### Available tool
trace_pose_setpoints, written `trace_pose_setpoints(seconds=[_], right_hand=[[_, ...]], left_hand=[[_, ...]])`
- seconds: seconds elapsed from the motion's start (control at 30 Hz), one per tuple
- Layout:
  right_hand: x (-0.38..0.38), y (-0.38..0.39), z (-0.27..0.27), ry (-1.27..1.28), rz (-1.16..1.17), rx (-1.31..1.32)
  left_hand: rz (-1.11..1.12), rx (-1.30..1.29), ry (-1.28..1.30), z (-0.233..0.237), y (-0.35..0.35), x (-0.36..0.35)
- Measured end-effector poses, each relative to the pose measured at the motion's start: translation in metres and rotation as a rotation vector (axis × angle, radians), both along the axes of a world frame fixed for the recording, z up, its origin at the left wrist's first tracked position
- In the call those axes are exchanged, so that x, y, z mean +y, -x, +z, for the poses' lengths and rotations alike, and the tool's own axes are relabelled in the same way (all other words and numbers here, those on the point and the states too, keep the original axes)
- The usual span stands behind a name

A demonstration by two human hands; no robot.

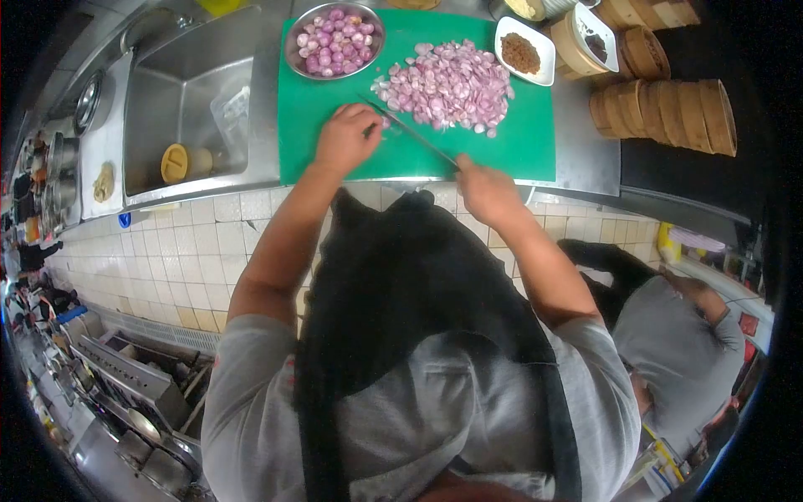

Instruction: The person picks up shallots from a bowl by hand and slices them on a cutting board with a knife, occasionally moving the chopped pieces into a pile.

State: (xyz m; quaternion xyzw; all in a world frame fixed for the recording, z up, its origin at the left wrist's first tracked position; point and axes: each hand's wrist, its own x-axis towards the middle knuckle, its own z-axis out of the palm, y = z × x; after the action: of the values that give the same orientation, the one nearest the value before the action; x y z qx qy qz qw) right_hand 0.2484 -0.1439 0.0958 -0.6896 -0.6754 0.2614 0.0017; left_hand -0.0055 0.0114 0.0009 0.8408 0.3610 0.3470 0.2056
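My right hand point(487, 194) is wrapped round the handle of a knife point(414, 135). Its blade points up and to the left across the green cutting board point(309, 159). On the blade's left side my left hand point(348, 138) is closed, fingers curled down toward the board. A bit of pinkish shallot point(386, 122) shows between its fingertips and the blade; most of it is hidden. Beyond the knife spreads a large heap of sliced shallots point(452, 84). A steel bowl point(288, 52) of whole peeled shallots stands at the board's far left corner.
A white square dish point(542, 75) of brown crumbly food sits at the board's right edge. Bamboo steamers point(661, 113) are stacked further right. At left is a steel sink point(188, 92) with a yellow-lidded container point(174, 163). Another person point(682, 351) is behind me at right.
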Motion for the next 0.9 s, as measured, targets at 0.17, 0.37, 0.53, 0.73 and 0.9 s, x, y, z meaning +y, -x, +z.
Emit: trace_pose_setpoints(seconds=[0.17,0.37,0.53,0.73,0.9], right_hand=[[-0.002,0.001,0.0,-0.003,0.036,-0.055],[0.001,0.006,-0.009,0.0,0.042,-0.081],[0.001,0.009,-0.016,0.013,0.026,-0.056],[-0.002,0.014,-0.01,-0.031,0.02,-0.059],[-0.001,0.014,-0.015,-0.087,0.033,-0.028]], left_hand=[[-0.001,0.015,-0.037,-0.001,-0.002,0.001],[0.01,-0.022,-0.099,0.005,-0.004,-0.001],[0.006,-0.025,-0.118,0.002,-0.006,-0.002],[0.018,-0.021,-0.114,0.001,-0.006,-0.002],[0.028,-0.023,-0.119,0.003,-0.005,-0.004]])
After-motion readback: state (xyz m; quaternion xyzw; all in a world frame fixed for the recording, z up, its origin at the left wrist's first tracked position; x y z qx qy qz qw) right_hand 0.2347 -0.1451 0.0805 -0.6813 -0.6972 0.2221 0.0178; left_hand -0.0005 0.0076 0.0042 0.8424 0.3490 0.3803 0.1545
